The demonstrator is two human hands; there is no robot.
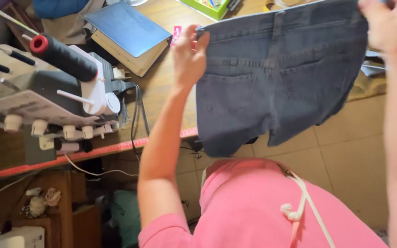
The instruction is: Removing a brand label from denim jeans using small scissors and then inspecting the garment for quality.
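A pair of grey-blue denim shorts (272, 78) hangs in the air in front of the person, held up by the waistband and spread out flat so the back pockets and belt loops face the camera. The two short legs dangle down over the tiled floor (350, 151), with the lower hem just above the person's pink top (249, 206). The left hand (189, 55) pinches the left corner of the waistband, fingers curled round the cloth and thumb pressed against it. The right hand (384, 23) is closed on the other corner at the top right edge of the view, though part of it is cut off, so the exact hold of the fingers is hard to make out. A white drawstring (299, 202) with a knotted end lies across the pink top. Behind the shorts and to the left stands a wooden table (161, 78) with a red strip along its front edge. On it, well apart from the shorts, sits a sewing machine (56, 105) with a row of white knobs and a black spool of thread (63, 55) with a red cap. Further back on the table lies a blue book (127, 27) on top of a thicker tan one, and a green tray (207, 7) shows at the top edge.
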